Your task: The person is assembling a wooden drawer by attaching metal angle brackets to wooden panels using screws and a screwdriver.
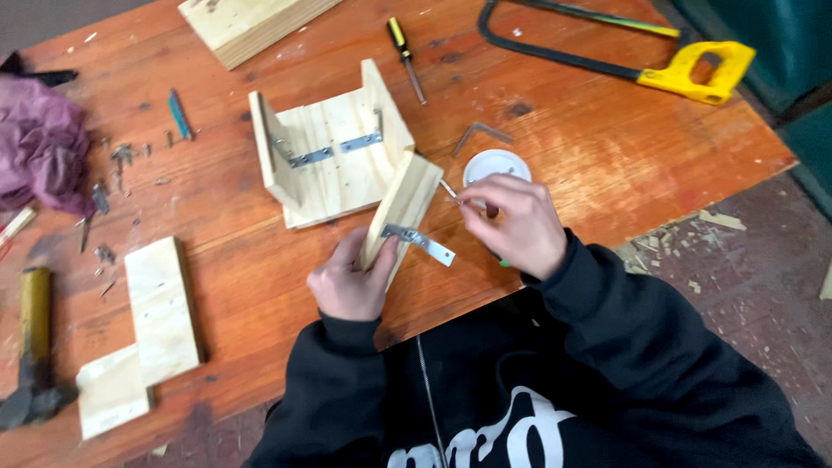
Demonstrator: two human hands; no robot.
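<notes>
While hands (433, 251) work, hacksaw (624, 56) lies clear.

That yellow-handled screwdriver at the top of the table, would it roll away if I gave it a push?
Probably a little. The screwdriver has a rounded handle and lies flat on the wooden table, so a sideways nudge would likely roll it. It looks stiff, with a thin metal shaft, so it should not bend. It seems small and likely light enough to lift easily.
</notes>
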